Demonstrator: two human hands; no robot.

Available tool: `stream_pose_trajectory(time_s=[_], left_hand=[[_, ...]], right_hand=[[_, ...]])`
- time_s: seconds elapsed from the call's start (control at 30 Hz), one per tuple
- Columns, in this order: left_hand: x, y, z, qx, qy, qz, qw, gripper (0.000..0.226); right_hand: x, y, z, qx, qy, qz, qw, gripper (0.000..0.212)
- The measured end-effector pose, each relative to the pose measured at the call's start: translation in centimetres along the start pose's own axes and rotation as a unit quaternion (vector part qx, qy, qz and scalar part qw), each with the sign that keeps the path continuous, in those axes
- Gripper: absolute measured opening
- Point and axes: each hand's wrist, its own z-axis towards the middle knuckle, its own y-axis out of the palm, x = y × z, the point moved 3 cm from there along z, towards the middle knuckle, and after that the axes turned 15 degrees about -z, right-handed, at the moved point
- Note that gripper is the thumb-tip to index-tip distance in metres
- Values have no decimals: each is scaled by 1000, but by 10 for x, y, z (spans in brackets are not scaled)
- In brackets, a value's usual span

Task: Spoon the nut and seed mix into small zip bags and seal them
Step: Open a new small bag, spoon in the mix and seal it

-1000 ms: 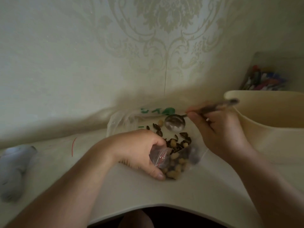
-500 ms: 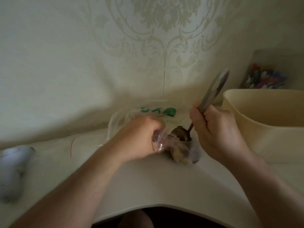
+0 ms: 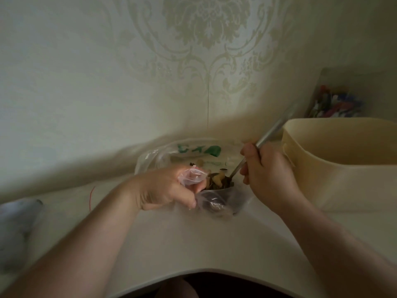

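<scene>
My left hand (image 3: 169, 188) grips the mouth of a small clear zip bag (image 3: 211, 202) that lies on the table and holds some nut and seed mix. My right hand (image 3: 268, 168) holds a metal spoon (image 3: 266, 137) by the handle, bowl down, handle tilted up to the right. The spoon's bowl carries a heap of nut and seed mix (image 3: 219, 181) right at the bag's mouth. Behind them lies a larger clear plastic bag (image 3: 193, 151) with green print, with loose nuts and seeds on it.
A cream plastic tub (image 3: 335, 166) stands at the right, close to my right hand. A clear container of colourful items (image 3: 335, 104) sits behind it by the wall. A grey cloth-like object (image 3: 15, 231) lies at the far left. A thin red thread (image 3: 92, 197) lies on the table.
The spoon went from empty and level over the pile, dipped bowl down, and now holds a load of mix at the small bag's mouth. My left hand lifted and re-gripped the bag's opening.
</scene>
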Motion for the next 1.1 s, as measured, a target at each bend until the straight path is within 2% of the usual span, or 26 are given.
stream_pose_trajectory(time_s=[0.13,0.2,0.33,0.43,0.5,0.6,0.73,0.87,0.97,1.1], left_hand=[[-5,4,7,42,32,15,998,22],[-2,5,7,54,59,-11,997,29],[6,-10,0,104,87,-81,987,26],[5,-26,-7,167,64,-93,979,51],[6,-28,-9,174,54,-91,979,67],[5,-28,-6,179,34,-56,982,69],[-1,-31,-1,244,19,24,969,69],[0,-30,1,303,40,155,939,50],[1,-29,1,324,21,236,916,45],[-2,-21,2,313,6,235,920,35]], right_hand=[[-3,2,-4,-2,7,46,999,32],[-1,3,-3,3,11,40,999,34],[2,1,0,4,34,58,998,37],[-4,-8,0,20,15,61,998,34],[-8,-13,-1,31,3,63,998,30],[-12,-18,-2,42,0,75,996,29],[-20,-26,-2,49,3,92,995,26],[-37,-39,-3,74,-23,81,994,28],[-51,-49,-3,93,-48,68,992,28],[-71,-56,0,83,-102,8,991,28]])
